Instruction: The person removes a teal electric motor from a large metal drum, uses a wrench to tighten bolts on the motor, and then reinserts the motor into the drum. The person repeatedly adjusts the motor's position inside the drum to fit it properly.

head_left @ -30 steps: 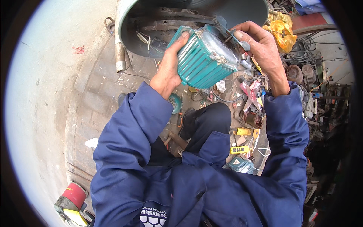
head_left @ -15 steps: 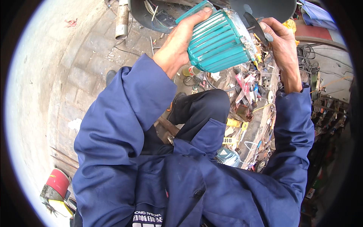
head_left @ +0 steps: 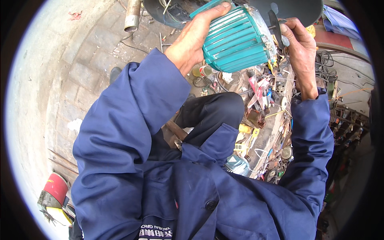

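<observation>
A teal finned electric motor [head_left: 236,42] is held up in front of me, lying sideways, its shaft end to the right. My left hand [head_left: 196,38] wraps round its left end, with the thumb over the top. From the right end a short shaft reaches to a dark fan [head_left: 275,28] with several small blades. My right hand [head_left: 300,44] pinches the fan's edge between thumb and fingers. The fingers behind the fan are partly hidden. Whitish, rough matter clings to the motor's right rim.
Below the motor, a cluttered bench [head_left: 266,138] carries wires, scraps and small parts. A large dark tub [head_left: 304,10] stands behind. Far left of it is a rusty pipe [head_left: 132,18]. A red and grey can [head_left: 56,188] sits on the floor at lower left.
The motor has shifted slightly right and up with my left hand. The fan has turned a little, and a stretch of shaft shows between it and the motor.
</observation>
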A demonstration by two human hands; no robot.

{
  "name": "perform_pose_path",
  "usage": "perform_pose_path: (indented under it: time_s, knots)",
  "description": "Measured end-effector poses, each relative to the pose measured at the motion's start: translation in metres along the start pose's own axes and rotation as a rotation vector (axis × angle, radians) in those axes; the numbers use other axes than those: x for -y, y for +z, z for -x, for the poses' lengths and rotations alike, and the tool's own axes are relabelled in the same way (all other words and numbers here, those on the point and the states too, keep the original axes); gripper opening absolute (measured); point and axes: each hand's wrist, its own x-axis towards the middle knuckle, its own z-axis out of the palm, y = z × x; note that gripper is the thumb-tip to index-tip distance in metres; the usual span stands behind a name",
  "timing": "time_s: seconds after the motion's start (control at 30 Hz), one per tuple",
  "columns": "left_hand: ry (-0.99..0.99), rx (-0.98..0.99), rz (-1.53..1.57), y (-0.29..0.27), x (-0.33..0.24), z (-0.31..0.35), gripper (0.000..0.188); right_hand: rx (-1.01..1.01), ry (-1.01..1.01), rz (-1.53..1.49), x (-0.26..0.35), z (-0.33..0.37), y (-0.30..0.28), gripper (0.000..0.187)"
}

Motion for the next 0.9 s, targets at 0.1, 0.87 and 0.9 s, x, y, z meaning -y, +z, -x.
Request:
perform_pose_path:
  time_s: [0.1, 0.87, 0.9]
  knots:
    - [0.049, -0.013, 0.0, 0.001, 0.002, 0.001, 0.036, 0.06, -0.001, -0.005, -0.001, -0.001, -0.005, 0.009]
    - [0.088, -0.062, 0.015, 0.007, 0.004, -0.004, 0.039, -0.033, -0.046, 0.162, -0.008, -0.013, 0.004, 0.015]
    - [0.087, -0.059, -0.001, 0.006, 0.002, -0.004, 0.039, -0.026, -0.046, 0.159, -0.008, -0.016, 0.001, 0.015]
